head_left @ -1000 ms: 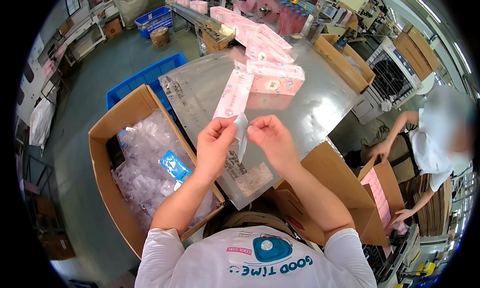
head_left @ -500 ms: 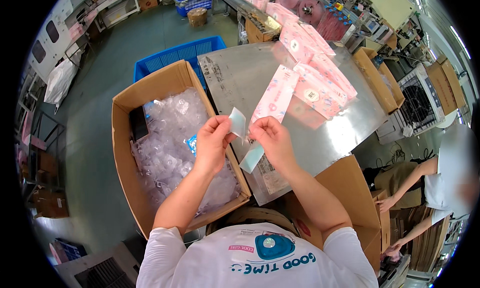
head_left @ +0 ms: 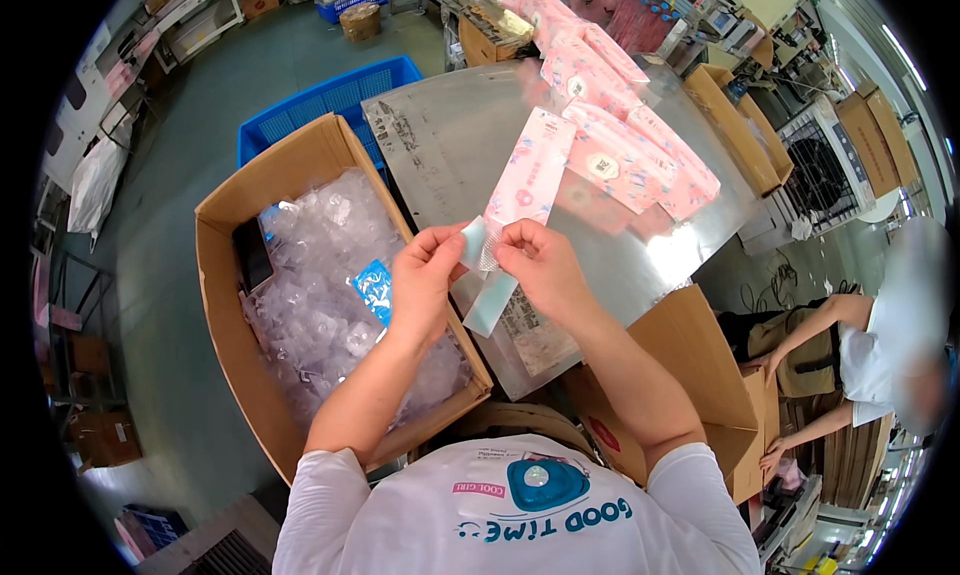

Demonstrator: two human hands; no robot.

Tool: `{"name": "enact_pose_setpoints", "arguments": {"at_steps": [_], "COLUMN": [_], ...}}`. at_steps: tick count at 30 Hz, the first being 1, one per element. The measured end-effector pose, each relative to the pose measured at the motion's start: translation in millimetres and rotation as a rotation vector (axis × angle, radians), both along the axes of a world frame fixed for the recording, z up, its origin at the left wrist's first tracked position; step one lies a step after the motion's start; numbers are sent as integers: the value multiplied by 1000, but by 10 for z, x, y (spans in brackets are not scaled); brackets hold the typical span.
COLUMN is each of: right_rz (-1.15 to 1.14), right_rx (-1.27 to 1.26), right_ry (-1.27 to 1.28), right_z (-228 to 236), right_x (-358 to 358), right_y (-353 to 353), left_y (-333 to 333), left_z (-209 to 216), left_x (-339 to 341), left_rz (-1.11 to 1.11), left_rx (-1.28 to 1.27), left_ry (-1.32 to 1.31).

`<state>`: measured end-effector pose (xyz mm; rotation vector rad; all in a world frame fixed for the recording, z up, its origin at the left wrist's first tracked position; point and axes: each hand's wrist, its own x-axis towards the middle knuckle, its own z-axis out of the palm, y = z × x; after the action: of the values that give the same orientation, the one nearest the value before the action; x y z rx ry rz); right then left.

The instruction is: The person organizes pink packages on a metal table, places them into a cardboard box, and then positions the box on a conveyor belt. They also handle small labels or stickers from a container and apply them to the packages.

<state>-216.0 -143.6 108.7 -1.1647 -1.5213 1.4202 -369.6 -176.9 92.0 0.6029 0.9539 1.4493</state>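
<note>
My left hand [head_left: 425, 275] is closed in a pinch on the upper end of a pale blue-green strip [head_left: 491, 305]. Thumb and fingers of my right hand [head_left: 545, 270] are pinched at the strip's other edge, beside a white textured patch [head_left: 488, 254] that shows between the hands. The strip's lower part hangs down over the table edge. Just beyond my fingers a long pink printed pack [head_left: 530, 167] lies flat on the metal table [head_left: 440, 145]. To the left, a cardboard box [head_left: 225, 315] holds many clear plastic pieces [head_left: 335, 265] and a blue sachet [head_left: 374, 291].
Several pink packs [head_left: 615, 160] are heaped at the table's far right. A blue basket [head_left: 300, 115] stands behind the cardboard box. An open carton [head_left: 690, 355] is by my right arm. Another person [head_left: 865, 350] handles cardboard at the right.
The view has shifted slightly, and more of the blue sachet shows. The strip has turned between my fingers, exposing the white textured patch. The other person's hands have moved on the cardboard.
</note>
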Motion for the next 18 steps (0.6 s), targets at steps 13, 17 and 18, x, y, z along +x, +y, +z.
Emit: {"name": "enact_pose_setpoints", "arguments": {"at_steps": [13, 17, 18], "right_rz": [-105, -200, -193], "right_rx": [-313, -410, -418], "right_ry": [270, 219, 163], "right_z": [-381, -555, -667], "right_x": [769, 873, 914], "right_y": [-208, -350, -371], "left_y": [51, -82, -122], "left_z": [-112, -23, 50], "left_x": [-748, -1131, -1175], "left_rz": [85, 111, 128], "left_rx": [-27, 80, 96], "left_ry": [-642, -674, -642]}}
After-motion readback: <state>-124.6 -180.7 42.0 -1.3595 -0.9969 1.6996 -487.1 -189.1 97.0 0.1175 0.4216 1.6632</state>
